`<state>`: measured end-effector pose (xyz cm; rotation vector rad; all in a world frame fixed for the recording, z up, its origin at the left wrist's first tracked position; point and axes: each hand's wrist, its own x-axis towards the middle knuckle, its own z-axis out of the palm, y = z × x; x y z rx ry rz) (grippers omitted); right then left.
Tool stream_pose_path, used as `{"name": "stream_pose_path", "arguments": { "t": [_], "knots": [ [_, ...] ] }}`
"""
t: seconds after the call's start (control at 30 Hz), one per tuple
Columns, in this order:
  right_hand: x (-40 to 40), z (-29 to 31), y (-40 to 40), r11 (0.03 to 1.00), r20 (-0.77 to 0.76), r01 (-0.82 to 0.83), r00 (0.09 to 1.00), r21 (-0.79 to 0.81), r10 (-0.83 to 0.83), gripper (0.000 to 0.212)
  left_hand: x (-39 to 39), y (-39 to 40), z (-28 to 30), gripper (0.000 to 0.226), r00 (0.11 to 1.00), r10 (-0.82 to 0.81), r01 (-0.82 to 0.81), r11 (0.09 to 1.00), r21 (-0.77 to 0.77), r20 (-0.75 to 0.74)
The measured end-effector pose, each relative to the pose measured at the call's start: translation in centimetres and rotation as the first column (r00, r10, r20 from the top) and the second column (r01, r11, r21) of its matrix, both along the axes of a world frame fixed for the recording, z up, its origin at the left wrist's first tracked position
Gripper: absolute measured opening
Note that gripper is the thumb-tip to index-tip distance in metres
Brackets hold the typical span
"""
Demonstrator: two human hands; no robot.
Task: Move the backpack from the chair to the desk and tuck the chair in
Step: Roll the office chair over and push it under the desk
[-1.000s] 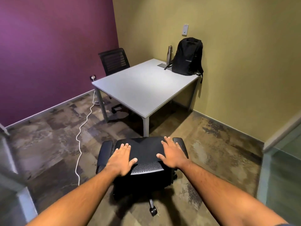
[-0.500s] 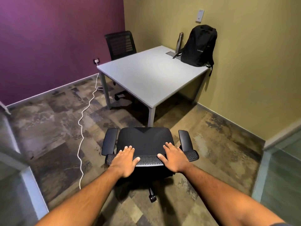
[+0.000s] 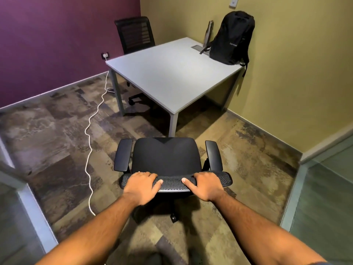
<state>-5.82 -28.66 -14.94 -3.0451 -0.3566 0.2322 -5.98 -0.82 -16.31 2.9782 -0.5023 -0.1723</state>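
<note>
A black backpack (image 3: 232, 38) stands upright on the far right corner of the white desk (image 3: 172, 73), leaning against the yellow wall. A black office chair (image 3: 166, 155) with two armrests stands on the floor just short of the desk's near corner, its empty seat facing the desk. My left hand (image 3: 142, 183) and my right hand (image 3: 205, 183) both grip the top edge of the chair's mesh backrest, fingers curled over it, thumbs pointing inward.
A second black chair (image 3: 135, 34) sits at the desk's far side by the purple wall. A metal bottle (image 3: 208, 32) stands beside the backpack. A white cable (image 3: 91, 131) snakes across the floor on the left. Glass partitions flank both sides.
The chair has rolled away from me toward the desk's corner. My hands slid from the seat back's face to gripping its top edge.
</note>
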Motion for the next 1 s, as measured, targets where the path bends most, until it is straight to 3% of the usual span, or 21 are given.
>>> {"name": "stream_pose_path", "arguments": {
  "t": [0.1,0.33,1.0],
  "knots": [
    [-1.1,-0.8,-0.3,1.0,0.035,0.018,0.999,-0.006,-0.017,0.102,-1.4,-0.8,-0.1,0.061,0.999,0.003,-0.001,0.999,-0.04,0.054],
    [-4.5,-0.2,-2.1,0.999,0.065,0.035,0.997,-0.009,-0.034,0.089,-4.9,-3.0,0.3,0.052,0.996,-0.053,0.06,0.992,-0.112,0.069],
    [-18.2,0.2,-8.9,0.985,0.097,0.174,0.98,-0.013,-0.172,0.087,-13.4,-10.9,0.9,0.052,0.96,-0.28,0.278,0.955,-0.098,-0.004]
  ]
}}
